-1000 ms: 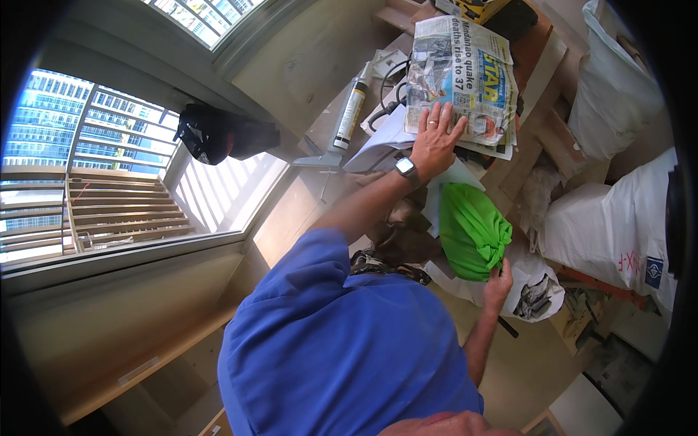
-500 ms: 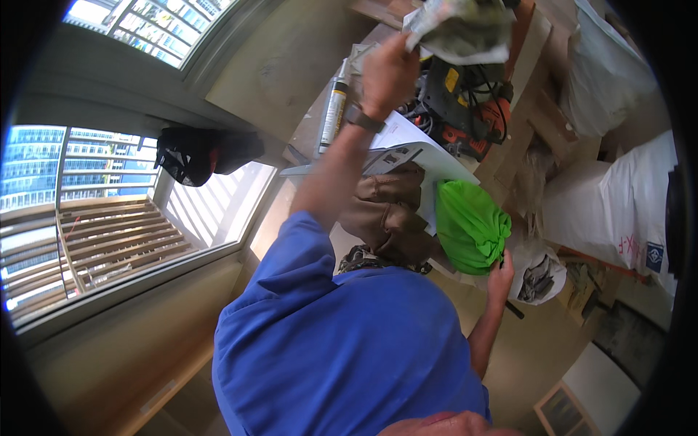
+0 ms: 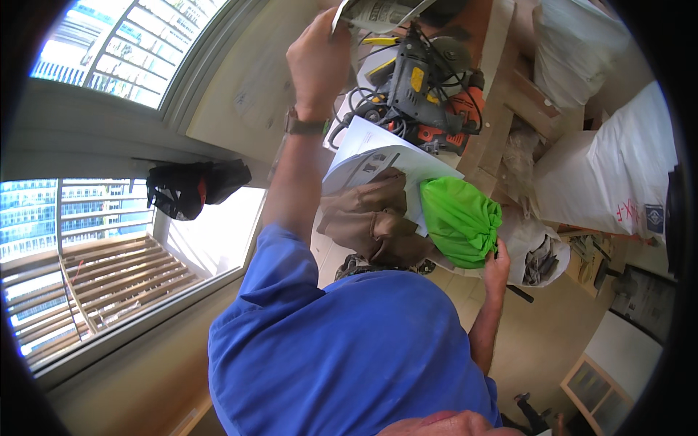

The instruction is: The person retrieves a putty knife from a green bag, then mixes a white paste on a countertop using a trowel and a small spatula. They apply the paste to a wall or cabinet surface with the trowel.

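Observation:
My left hand, with a watch on its wrist, is raised at the top of the view and grips a folded newspaper by its edge. Below the paper lie a grey and yellow power drill and an orange power tool with tangled cords, on a wooden bench. My right hand is low at the right and holds the gathered end of a bright green bag. White printed sheets and a brown leather tool pouch lie between my hands.
Large white sacks stand at the right. A clear bag of scraps sits beside the green bag. A black bag rests on the window sill at the left, next to a big window. My blue shirt fills the lower middle.
My left hand took hold of the newspaper that lay flat on the bench and lifted it up, uncovering the power tools. My right hand stayed at the green bag.

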Demonstrator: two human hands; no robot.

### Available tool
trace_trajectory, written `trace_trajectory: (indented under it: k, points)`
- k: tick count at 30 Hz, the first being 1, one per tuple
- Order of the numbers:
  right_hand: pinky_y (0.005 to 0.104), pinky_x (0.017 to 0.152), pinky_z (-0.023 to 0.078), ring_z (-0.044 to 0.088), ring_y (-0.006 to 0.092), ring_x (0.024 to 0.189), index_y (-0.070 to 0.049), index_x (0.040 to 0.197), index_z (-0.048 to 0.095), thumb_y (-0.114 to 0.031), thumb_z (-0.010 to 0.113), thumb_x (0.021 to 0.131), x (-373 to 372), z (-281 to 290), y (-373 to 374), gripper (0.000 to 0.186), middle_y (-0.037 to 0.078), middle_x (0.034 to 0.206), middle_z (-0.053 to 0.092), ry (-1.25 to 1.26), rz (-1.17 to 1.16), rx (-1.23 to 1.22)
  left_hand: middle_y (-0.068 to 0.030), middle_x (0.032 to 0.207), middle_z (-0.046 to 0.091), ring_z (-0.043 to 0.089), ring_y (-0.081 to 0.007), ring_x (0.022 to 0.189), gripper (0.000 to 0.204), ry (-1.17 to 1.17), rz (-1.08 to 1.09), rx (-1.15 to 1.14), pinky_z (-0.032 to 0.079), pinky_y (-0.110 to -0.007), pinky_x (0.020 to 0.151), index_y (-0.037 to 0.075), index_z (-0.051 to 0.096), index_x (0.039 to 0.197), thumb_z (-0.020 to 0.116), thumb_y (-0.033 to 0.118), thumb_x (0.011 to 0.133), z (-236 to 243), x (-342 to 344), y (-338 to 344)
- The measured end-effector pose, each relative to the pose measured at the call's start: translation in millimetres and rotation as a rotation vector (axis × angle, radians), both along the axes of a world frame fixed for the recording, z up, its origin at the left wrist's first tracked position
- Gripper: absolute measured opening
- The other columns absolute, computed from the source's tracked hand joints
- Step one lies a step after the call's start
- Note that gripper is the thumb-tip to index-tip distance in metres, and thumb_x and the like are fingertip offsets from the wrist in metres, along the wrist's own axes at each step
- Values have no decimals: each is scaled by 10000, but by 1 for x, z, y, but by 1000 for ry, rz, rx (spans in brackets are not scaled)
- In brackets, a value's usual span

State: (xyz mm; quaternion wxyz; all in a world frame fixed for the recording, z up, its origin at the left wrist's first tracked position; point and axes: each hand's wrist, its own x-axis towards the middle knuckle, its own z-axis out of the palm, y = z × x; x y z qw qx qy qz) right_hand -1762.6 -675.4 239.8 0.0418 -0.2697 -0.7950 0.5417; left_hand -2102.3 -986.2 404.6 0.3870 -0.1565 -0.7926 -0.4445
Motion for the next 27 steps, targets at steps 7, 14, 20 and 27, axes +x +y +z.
trace_trajectory:
  k: [7,14,20,27]
  points:
    - [339,862,450,595,291,1018,21,1210,497,-127,651,789,-15,24,-8,471,199,1099,608,-80,38,160,-141,1031,638,606,-314,964,339,-8,-109,-421,484,-389,821,76,635,1055,619,44,718,-56,26,32]
    - [384,889,442,545,354,1068,16,1225,476,-196,694,757,7,10,3,558,216,1143,566,-3,58,258,-98,1094,586,559,-310,1004,391,-222,-298,-698,447,-409,840,92,583,1096,652,111,711,-104,48,61]
    - [386,900,433,543,347,1061,4,1228,480,-240,700,759,22,11,4,573,213,1123,570,41,-7,267,-182,1221,505,484,-356,1131,561,-245,-267,-770,411,-439,898,95,524,1223,706,224,708,-111,53,61]
    - [371,888,445,570,319,1036,-32,1234,495,-248,689,767,34,17,13,550,196,1104,589,94,-40,179,-197,1299,449,414,-367,1211,638,-288,-274,-812,349,-457,979,104,479,1286,711,240,707,-99,63,69]
